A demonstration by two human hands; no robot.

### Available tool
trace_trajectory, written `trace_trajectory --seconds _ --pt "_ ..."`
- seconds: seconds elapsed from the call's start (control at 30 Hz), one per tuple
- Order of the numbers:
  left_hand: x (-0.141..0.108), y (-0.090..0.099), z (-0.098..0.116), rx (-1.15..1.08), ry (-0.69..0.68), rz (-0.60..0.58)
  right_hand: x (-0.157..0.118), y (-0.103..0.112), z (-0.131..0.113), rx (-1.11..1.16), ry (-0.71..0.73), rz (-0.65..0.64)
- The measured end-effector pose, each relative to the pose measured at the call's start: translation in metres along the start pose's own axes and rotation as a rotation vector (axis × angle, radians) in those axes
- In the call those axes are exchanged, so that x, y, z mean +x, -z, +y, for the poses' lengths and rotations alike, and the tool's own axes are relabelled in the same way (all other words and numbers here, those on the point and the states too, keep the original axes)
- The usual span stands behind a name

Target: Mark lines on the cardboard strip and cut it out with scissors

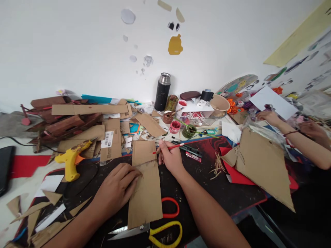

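A folded strip of brown cardboard (146, 193) lies on the dark mat, with a crease across its upper part. My left hand (117, 184) rests on its left edge, fingers lying over the board and gripping nothing. In my right hand (170, 158) is a slim red pencil (169, 148), its tip against the upper panel of the cardboard. Scissors (165, 232) with one red and one yellow handle lie partly under the strip's near end, blades pointing left.
A yellow glue gun (71, 160) and cardboard scraps (33, 213) are on the left. Behind stand a black flask (162, 92) and open paint pots (175, 126). Pens (190, 150) lie right of my right hand. Another person's hand (270, 119) reaches in beyond a large cardboard piece (263, 165).
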State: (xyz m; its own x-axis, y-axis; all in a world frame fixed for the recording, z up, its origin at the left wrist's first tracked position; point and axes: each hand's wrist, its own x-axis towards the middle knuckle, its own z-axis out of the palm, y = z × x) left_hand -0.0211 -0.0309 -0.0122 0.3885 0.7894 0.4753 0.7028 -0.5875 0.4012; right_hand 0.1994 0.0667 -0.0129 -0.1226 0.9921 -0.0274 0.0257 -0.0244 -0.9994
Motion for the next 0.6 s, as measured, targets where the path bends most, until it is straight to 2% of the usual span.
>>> trace_trajectory --seconds 0.33,0.6 --pt "0.0016 0.0009 0.0011 -0.012 -0.008 0.001 -0.0015 -0.0013 -0.0064 0.035 -0.021 0.006" --pt "0.0007 0.0005 0.0001 -0.006 -0.023 -0.006 -0.0017 -0.0012 -0.0020 0.029 -0.016 0.000"
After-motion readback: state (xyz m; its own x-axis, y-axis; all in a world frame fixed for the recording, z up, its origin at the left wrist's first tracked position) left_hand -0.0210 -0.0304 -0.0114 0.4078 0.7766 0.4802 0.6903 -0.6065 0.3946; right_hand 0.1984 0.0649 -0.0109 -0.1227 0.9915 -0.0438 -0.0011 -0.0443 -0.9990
